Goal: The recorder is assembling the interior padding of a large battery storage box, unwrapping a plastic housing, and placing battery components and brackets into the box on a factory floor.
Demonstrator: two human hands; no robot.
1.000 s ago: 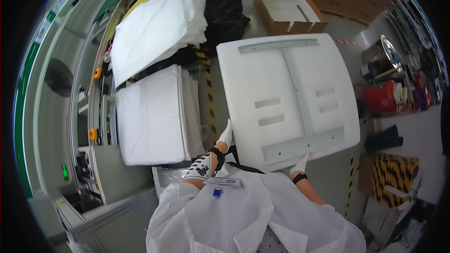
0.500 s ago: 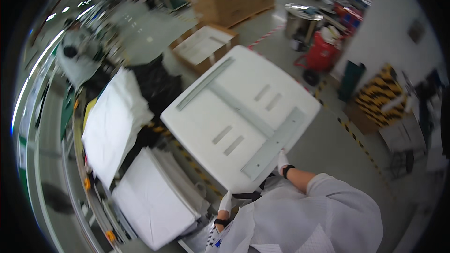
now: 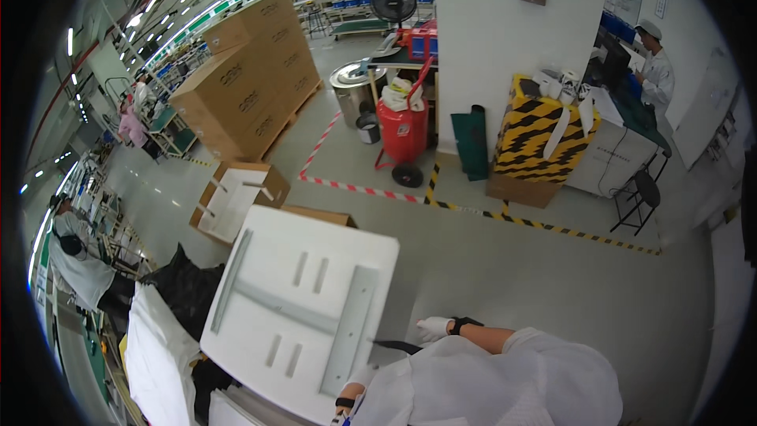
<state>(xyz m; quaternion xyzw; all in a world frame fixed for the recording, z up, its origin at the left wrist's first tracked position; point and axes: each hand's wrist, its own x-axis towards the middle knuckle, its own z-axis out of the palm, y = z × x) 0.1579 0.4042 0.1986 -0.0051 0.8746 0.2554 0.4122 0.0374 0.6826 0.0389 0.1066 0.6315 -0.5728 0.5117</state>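
A white foam panel [image 3: 264, 327], with slots and grey metal strips set into its face, lies tilted left of my body. My left hand [image 3: 361, 377], in a white glove with a black wristband, is at the panel's near right edge; its fingers blend into the white and are partly hidden. My right hand [image 3: 432, 329], also gloved, is off the panel to its right, with loosely bent fingers and nothing seen in them. A dark strap-like piece [image 3: 397, 345] sticks out between the hand and the panel.
White wrapped sheets [image 3: 158, 355] and a black bag [image 3: 185, 288] lie at left. Ahead are an open carton [image 3: 229, 209], stacked cartons [image 3: 252, 83], a red wheeled tank [image 3: 404, 130] and a striped box [image 3: 544, 134]. A co-worker [image 3: 656, 67] sits at right; another [image 3: 79, 256] stands left.
The view has swung right. The panel now sits lower and further left beside me. My right hand has come off its edge, while my left stays near it.
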